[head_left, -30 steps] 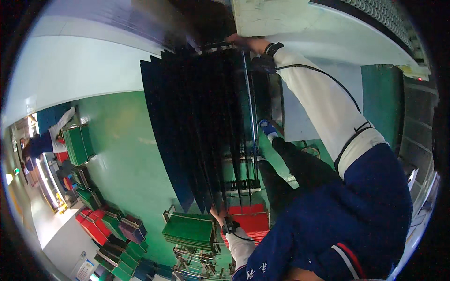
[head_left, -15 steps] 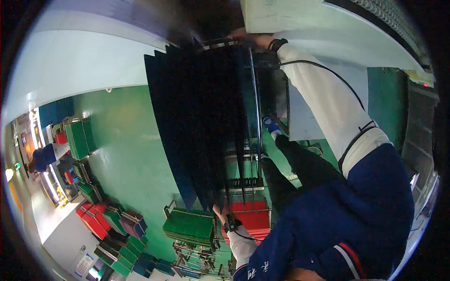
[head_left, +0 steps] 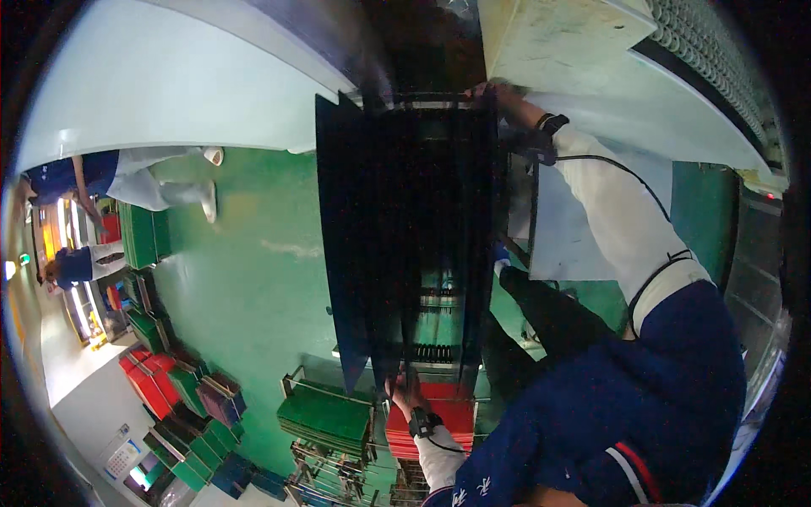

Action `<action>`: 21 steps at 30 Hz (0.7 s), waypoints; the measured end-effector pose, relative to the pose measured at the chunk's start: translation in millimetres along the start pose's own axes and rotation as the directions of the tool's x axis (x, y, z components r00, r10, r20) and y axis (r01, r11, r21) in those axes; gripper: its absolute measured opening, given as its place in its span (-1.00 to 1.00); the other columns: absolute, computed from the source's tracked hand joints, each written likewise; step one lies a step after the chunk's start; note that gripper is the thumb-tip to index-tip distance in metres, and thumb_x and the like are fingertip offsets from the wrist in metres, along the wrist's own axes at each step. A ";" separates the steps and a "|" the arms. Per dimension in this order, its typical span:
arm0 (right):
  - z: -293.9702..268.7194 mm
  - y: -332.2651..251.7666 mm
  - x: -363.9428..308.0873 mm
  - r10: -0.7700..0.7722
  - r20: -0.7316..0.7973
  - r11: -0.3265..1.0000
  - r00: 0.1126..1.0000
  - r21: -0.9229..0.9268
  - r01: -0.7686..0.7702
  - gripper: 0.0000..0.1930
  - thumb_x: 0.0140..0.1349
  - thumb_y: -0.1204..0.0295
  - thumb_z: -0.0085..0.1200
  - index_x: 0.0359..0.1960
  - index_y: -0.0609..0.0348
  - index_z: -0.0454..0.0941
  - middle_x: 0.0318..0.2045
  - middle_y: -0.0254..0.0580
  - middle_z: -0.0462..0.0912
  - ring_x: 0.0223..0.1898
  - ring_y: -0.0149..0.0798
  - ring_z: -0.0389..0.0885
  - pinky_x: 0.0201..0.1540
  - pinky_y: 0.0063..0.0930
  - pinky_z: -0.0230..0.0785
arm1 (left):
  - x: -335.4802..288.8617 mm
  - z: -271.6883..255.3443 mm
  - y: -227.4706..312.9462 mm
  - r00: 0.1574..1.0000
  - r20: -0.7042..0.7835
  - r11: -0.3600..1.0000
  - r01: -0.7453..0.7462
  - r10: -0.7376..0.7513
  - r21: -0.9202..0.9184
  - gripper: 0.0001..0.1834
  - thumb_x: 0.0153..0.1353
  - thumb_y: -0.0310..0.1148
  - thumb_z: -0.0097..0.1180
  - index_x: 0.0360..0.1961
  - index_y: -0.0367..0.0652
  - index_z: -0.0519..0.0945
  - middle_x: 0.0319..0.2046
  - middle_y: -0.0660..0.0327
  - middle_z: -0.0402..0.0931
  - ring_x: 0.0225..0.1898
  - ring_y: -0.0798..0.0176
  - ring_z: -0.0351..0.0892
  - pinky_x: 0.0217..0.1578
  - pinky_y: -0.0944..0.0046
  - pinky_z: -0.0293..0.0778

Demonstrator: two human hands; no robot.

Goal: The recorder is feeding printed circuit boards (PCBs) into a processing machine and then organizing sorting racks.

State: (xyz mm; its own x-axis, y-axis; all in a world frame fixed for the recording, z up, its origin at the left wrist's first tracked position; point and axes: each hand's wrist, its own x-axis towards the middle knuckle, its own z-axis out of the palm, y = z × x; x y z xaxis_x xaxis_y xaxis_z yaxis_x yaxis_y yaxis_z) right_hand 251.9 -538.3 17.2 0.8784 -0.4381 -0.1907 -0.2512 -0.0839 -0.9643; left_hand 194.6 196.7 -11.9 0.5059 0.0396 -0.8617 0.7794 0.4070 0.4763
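Several large dark, nearly black thin panels [head_left: 363,237] stand side by side in a slotted metal rack, whose comb-like bars [head_left: 435,353] show through a gap between them. At the near end of the panels, my left hand [head_left: 409,392] has its fingers closed about the lower edge of one panel. My right hand [head_left: 505,98] reaches to the far end, by a rail [head_left: 422,103] at the panels' tops. Shadow and blur hide its fingers, so its hold cannot be made out. Both wrists wear a black strapped device with a cable.
Close to my left hand are stacks of green boards [head_left: 325,414] and red boards [head_left: 431,418] in metal racks. A pale machine housing [head_left: 574,51] flanks my right arm. More racked boards [head_left: 152,380] line the left, where one person [head_left: 127,179] walks and another stands.
The view has shifted, and the panels appear farther right. A gap now shows between them, and a panel covers the upright metal bar at right. A walking person has come in at left.
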 end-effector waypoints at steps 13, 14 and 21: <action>-7.7 -16.1 -27.9 0.100 0.050 0.950 0.994 0.293 -0.110 -0.58 0.33 0.07 -0.10 0.02 0.09 0.49 0.05 -0.30 0.41 0.06 -0.39 0.35 0.13 -0.45 0.18 | -32.5 23.7 -2.6 0.973 0.134 0.941 -0.218 0.189 0.258 -0.76 0.21 -0.42 0.06 -0.09 -0.19 0.52 -0.19 0.21 0.55 -0.24 0.26 0.55 -0.26 0.26 0.52; -18.5 8.4 -26.6 0.099 0.067 0.940 0.993 0.322 -0.115 -0.58 0.33 0.07 -0.11 0.04 0.09 0.47 0.09 -0.29 0.37 0.09 -0.40 0.32 0.16 -0.45 0.14 | -39.7 41.5 4.3 0.992 0.098 0.989 -0.092 0.082 0.112 -0.80 0.22 -0.36 0.04 -0.15 -0.14 0.53 -0.23 0.23 0.54 -0.23 0.27 0.53 -0.24 0.27 0.49; -4.9 -0.3 -38.0 -0.122 0.046 0.992 0.991 -0.033 0.123 -0.57 0.44 0.13 -0.31 0.11 0.18 0.37 0.04 -0.31 0.45 0.07 -0.39 0.36 0.20 -0.49 0.12 | -51.4 30.7 11.5 0.937 0.243 0.627 -0.349 0.252 0.697 -0.69 0.25 -0.12 0.02 -0.08 -0.03 0.52 -0.15 0.21 0.56 -0.16 0.26 0.54 -0.28 0.25 0.49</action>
State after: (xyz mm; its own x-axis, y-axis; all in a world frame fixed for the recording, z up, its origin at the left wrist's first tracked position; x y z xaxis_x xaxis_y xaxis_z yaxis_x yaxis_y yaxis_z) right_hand 216.7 -526.0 25.6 0.9204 -0.3826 -0.0802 -0.1543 -0.1672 -0.9738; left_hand 188.9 171.3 43.2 0.7601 -0.0817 -0.6446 0.5693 -0.3945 0.7213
